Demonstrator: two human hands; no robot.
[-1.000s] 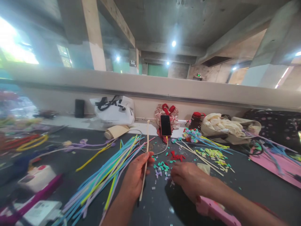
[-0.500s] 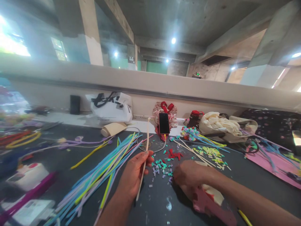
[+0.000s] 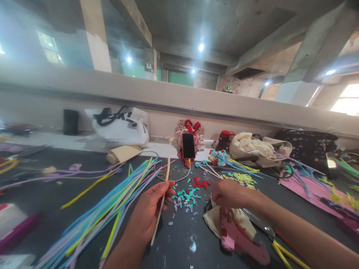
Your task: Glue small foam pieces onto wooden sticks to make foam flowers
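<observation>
My left hand point(image 3: 150, 205) pinches a cream fuzzy stem point(image 3: 168, 162), like a pipe cleaner, between thumb and fingers. The stem stands nearly upright, its top end slightly thicker. My right hand point(image 3: 231, 193) is over the far end of a dusty-pink glue gun point(image 3: 242, 244); its fingers are curled, and blur hides what is at the tips. Under the glue gun lies a cream cloth point(image 3: 211, 222). Between my hands are scattered short teal and lilac pieces point(image 3: 186, 200), with red pieces point(image 3: 201, 183) just beyond.
A bundle of blue, lilac and yellow stems point(image 3: 103, 209) spreads left. Scissors point(image 3: 277, 244) lie beneath my right forearm. A phone point(image 3: 188, 145) with a cable leans at the back. Yellow cut pieces point(image 3: 241, 179), a pink sheet point(image 3: 300, 186) and a white bag point(image 3: 120, 127) surround the workspace.
My right hand has moved away from me and a little to the right, uncovering more of the glue gun and cloth. The left hand still holds the stem. The view has turned slightly right.
</observation>
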